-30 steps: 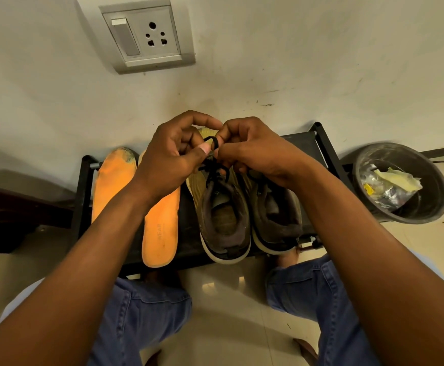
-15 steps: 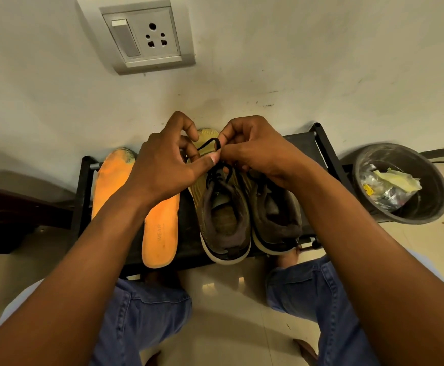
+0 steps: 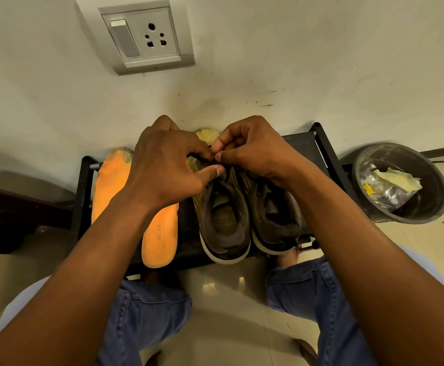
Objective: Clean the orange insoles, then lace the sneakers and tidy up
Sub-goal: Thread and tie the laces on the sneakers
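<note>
Two orange insoles (image 3: 160,233) flat on black rack (image 3: 83,186) at far L, side by side, heels twd viewer; L one's toe end grimy, R one partly under L forearm. Next along, L hand (image 3: 165,167) over toe of L sneaker (image 3: 223,220), thumb stretched R, touching black lace (image 3: 210,161); other fingers curled down past view, can't tell if clamped on lace. R hand (image 3: 252,151) just beside it, thumb + index tip pinched together on same lace above eyelets. Hands almost touching at fingertips. L sneaker brown w/ yellowish toe, white sole, mouth open, no insole seen inside. R sneaker (image 3: 276,223) pressed against it, top half hidden by R wrist. Both on same rack, heels at front edge. Far R: dark round bin (image 3: 400,183) on floor beside rack, crumpled wrappers + paper in it. Wall socket (image 3: 141,35) up top, L of centre. Blue jeans (image 3: 147,313) below, tile floor btwn knees.
</note>
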